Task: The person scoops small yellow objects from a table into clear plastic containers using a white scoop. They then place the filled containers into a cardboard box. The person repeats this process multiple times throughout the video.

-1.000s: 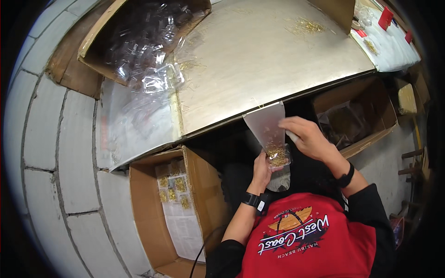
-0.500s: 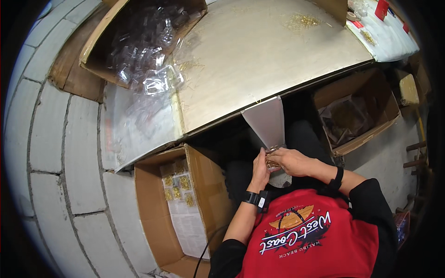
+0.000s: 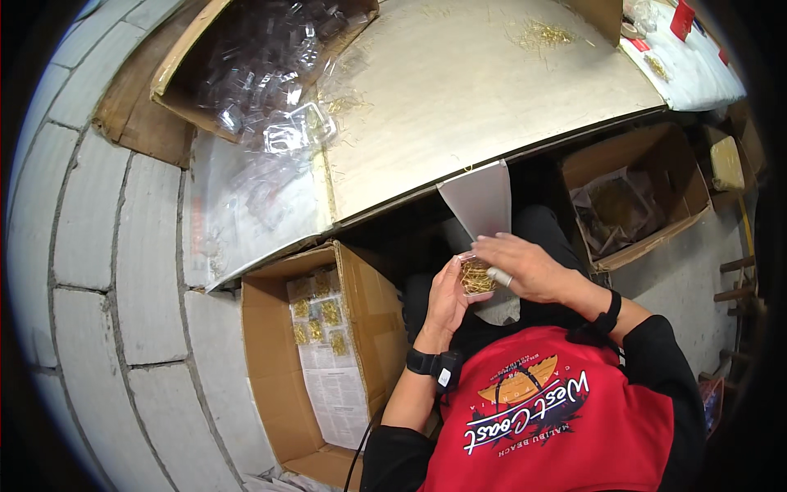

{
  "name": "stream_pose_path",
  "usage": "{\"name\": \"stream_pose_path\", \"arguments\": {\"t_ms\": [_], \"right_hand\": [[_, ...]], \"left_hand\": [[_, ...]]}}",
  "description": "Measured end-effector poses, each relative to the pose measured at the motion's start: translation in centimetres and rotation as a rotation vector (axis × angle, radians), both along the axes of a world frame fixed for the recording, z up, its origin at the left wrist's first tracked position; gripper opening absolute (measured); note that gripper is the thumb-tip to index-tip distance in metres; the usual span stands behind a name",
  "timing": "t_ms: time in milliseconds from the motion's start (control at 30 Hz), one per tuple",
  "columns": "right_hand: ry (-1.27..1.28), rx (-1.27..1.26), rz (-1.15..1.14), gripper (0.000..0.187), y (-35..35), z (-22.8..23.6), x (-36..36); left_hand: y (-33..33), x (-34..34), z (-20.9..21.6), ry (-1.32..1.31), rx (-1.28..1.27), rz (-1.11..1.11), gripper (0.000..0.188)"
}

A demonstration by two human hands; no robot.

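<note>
My left hand (image 3: 448, 297) grips a small clear plastic box (image 3: 479, 295) in front of my lap. Thin gold-coloured wire pieces (image 3: 475, 276) fill the box. At its right side hovers my right hand (image 3: 527, 264), fingers stretched out flat and together, with nothing seen in them. A whitish cover (image 3: 499, 277) sits on one of its digits, close to the wire pieces; whether it touches them I cannot tell. Beyond my hands, a pale flap (image 3: 482, 199) hangs from the table edge, with a thin gold loop at its top.
Clear plastic boxes (image 3: 283, 90) spill from a carton (image 3: 176, 102) onto the table (image 3: 443, 107). More gold pieces (image 3: 541, 34) lie farther back. An open carton (image 3: 373, 312) at left holds several filled boxes (image 3: 330, 312). Another carton (image 3: 648, 238) stands under the table at right.
My right hand has lifted from over the plastic box and straightened its fingers, uncovering the gold wire pieces. My left hand, still holding the box, has shifted slightly left.
</note>
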State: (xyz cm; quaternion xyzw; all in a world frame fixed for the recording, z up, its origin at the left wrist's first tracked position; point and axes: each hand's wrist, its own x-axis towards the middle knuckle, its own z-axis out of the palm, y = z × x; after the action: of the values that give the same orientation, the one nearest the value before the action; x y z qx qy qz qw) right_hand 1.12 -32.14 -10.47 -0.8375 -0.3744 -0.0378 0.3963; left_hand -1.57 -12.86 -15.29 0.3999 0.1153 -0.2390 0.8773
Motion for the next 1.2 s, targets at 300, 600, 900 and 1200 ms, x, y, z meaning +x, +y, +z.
{"name": "stream_pose_path", "arguments": {"t_ms": [300, 600, 900, 1200], "right_hand": [[-0.072, -0.002, 0.131, 0.051, 1.0, 0.5, -0.2], [0.244, 0.244, -0.271, 0.03, -2.2, 0.7, 0.1], [0.992, 0.579, -0.273, 0.012, -1.0, -1.9, 0.6], [0.883, 0.299, -0.256, 0.02, -0.5, -1.1, 1.2]], "left_hand": [[-0.8, 0.1, 1.3, -0.064, 0.004, 0.092, 0.038], [-0.2, -0.1, 0.8, -0.076, 0.022, 0.168, 0.036], [-0.4, -0.9, 2.7, -0.171, -0.202, 0.067, 0.043], [-0.5, -0.8, 1.4, -0.053, 0.139, 0.102, 0.028]]}}
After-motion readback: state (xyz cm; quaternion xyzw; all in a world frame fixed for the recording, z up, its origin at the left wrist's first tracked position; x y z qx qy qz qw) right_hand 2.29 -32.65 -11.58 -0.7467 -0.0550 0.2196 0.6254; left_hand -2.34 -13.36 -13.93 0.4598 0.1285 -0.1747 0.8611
